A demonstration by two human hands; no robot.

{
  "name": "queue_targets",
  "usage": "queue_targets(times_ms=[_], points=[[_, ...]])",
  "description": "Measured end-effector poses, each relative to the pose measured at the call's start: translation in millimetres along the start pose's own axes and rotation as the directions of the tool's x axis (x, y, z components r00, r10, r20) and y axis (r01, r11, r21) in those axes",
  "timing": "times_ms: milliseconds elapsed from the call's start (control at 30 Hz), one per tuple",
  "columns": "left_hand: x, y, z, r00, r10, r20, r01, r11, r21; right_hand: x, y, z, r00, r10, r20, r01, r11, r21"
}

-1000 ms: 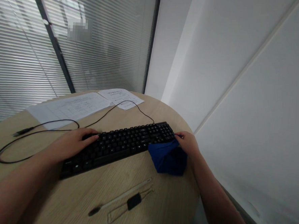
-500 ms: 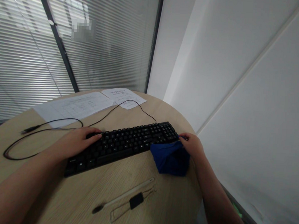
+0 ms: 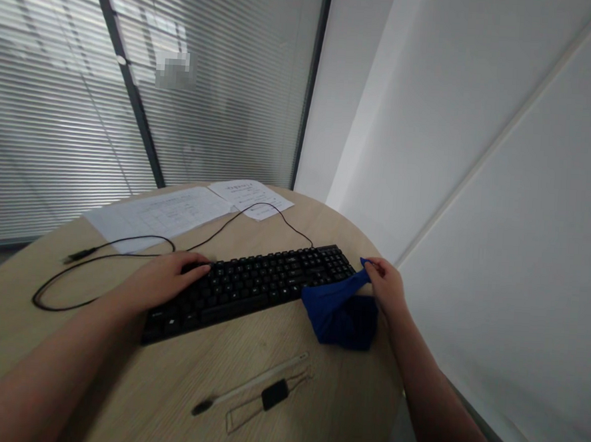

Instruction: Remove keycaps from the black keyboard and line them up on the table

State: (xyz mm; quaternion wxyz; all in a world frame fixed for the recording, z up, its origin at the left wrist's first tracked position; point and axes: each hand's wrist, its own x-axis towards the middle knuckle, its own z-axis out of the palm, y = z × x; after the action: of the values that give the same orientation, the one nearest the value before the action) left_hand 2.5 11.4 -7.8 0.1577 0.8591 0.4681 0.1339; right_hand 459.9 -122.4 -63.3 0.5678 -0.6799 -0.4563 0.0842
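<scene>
- A pale wood-grain counter [image 3: 248, 341] carries everything.
- Nearest, a slim brush [image 3: 255, 381] and wire tool [image 3: 275, 394] lie side by side.
- At the keyboard's near-right corner, the right hand [image 3: 385, 286] pinches a crumpled blue cloth [image 3: 342, 324], apparently keeping one corner raised.
- Well apart, the left hand [image 3: 166, 276] rests on the left part of the black, pale-lettered keyboard [image 3: 256, 282], perhaps steadying it; whether it grips, I cannot tell.
- Papers [image 3: 160, 214] lie beyond.

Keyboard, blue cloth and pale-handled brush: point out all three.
Keyboard [image 3: 254, 286]: head view, on the keys near its middle.
Blue cloth [image 3: 331, 311]: head view, on its bunched folds.
Brush [image 3: 256, 380]: head view, on the handle.
</scene>
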Motion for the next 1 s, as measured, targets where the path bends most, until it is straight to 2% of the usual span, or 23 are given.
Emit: queue_targets(times_ms=[133, 267, 367, 500, 633, 767, 900, 1000], points=[[-1, 1, -1.4, 0.999, -0.004, -0.038, 0.003, 1.000, -0.022, -3, -7, -1, 0.982, 0.176, -0.066, -0.144, 0.931, 0.335], [-3, 5, -4.8, 0.999, -0.014, -0.045, 0.014, 1.000, -0.012, -2, -14, -7, 0.950, 0.313, 0.011, -0.269, 0.796, 0.543], [-4, 8, -7.4, 0.998, -0.029, -0.060, 0.030, 0.999, 0.025, 4, -30, -21, 0.944, 0.314, 0.106, -0.309, 0.719, 0.623], [-5, 10, -11.1, 0.995, -0.053, -0.085, 0.059, 0.996, 0.065, 22, -72, -50, 0.955, 0.224, 0.193, -0.293, 0.636, 0.713], [-6, 9, -14.3, 0.991, -0.076, -0.109, 0.085, 0.994, 0.074, 45, -116, -78, 0.987, 0.068, 0.148, -0.157, 0.646, 0.747], [-5, 4, -15.4, 0.986, -0.109, -0.126, 0.119, 0.990, 0.073, 71, -137, -95, 0.999, 0.006, 0.037, -0.033, 0.606, 0.795], [-4, 1, -15.3, 0.988, -0.107, -0.115, 0.117, 0.989, 0.088, 97, -129, -87, 0.989, 0.124, -0.084, -0.007, 0.599, 0.801], [-4, 4, -15.3, 0.990, -0.092, -0.103, 0.102, 0.990, 0.093, 107, -104, -57, 0.977, 0.210, -0.034, -0.132, 0.724, 0.677]])
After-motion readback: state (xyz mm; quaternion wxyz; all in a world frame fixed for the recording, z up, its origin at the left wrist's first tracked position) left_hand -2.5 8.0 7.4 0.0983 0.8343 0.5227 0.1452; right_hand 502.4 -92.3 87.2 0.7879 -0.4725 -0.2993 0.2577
